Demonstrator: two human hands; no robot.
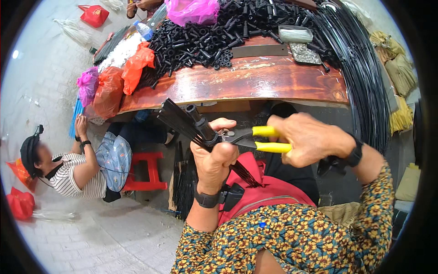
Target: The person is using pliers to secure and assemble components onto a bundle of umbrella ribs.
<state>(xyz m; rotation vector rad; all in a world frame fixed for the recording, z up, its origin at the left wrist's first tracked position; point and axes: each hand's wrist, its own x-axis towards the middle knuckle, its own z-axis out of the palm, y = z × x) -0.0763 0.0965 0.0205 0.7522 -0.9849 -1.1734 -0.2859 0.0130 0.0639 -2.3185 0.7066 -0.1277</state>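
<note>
My left hand (212,162) is closed round a bundle of thin black rods (175,121), which slants down to the right toward my lap. A black plastic tube-shaped fitting (200,122) stands up among the rods, above my fingers. My right hand (310,137) grips a pair of pliers with yellow handles (273,147), the handles spread apart. The jaws meet the bundle beside my left thumb and fingertips; exactly what they touch there is too small to make out.
Ahead is a reddish wooden table (205,84) heaped with black plastic fittings (191,41). Long black rods (360,68) hang over its right end. Orange bags (109,89) sit at its left. A co-worker (77,176) is at the left by a red stool (148,171).
</note>
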